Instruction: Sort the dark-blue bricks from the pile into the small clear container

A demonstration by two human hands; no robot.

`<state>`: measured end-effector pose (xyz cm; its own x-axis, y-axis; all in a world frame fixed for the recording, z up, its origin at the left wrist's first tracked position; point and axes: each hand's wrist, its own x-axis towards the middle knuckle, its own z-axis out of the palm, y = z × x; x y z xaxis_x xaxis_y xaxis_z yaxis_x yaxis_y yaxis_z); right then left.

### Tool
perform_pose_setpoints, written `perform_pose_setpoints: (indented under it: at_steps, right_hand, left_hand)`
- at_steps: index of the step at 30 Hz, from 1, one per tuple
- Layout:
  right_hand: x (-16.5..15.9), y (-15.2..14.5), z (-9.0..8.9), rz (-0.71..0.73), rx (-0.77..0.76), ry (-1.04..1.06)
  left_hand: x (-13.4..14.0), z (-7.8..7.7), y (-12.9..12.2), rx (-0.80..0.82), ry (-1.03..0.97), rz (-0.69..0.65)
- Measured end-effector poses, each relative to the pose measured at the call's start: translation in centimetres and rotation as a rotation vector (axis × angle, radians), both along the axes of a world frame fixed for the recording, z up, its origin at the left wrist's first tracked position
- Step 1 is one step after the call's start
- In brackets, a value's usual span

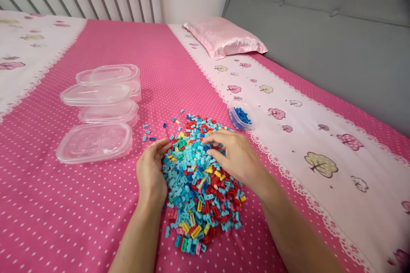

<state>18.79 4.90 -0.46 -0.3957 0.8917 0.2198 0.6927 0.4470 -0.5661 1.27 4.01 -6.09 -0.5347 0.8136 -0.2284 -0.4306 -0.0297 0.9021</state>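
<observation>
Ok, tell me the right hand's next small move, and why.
Probably pinch the dark blue brick that seems to lie by the thumb of the right hand: that hand is parted over the mixed brick pile, and the small plastic tub shows only dark blue pieces.

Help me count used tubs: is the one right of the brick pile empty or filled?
Partly filled: blue bricks lie in the tub, below its rim.

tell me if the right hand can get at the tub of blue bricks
Probably yes: the tub sits just beyond the right hand, and nothing seems to stand between them.
</observation>
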Motion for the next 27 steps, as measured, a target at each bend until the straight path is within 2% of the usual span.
perform_pose_setpoints:
  at_steps: [5, 13, 20, 24, 27]
  right_hand:
    - [-0.1, 0.0, -0.1, 0.013, 0.020, -0.040]
    - [-0.4, -0.2, -0.3, 0.110, 0.053, -0.110]
    - [-0.4, 0.0, -0.4, 0.088, 0.085, -0.077]
    - [0.3, 0.3, 0.0, 0.024, 0.053, 0.073]
    - [1.2, 0.7, 0.5, -0.066, -0.092, 0.395]
  left_hand:
    - [0.1, 0.2, -0.1, -0.017, -0.009, -0.004]
    - [0.1, 0.2, -0.1, -0.027, 0.003, -0.005]
    - [0.1, 0.1, -0.1, -0.016, 0.003, -0.002]
    - [0.0, -0.1, 0.0, -0.009, 0.003, -0.007]
    - [-0.1, -0.2, 0.0, -0.014, 0.010, -0.006]
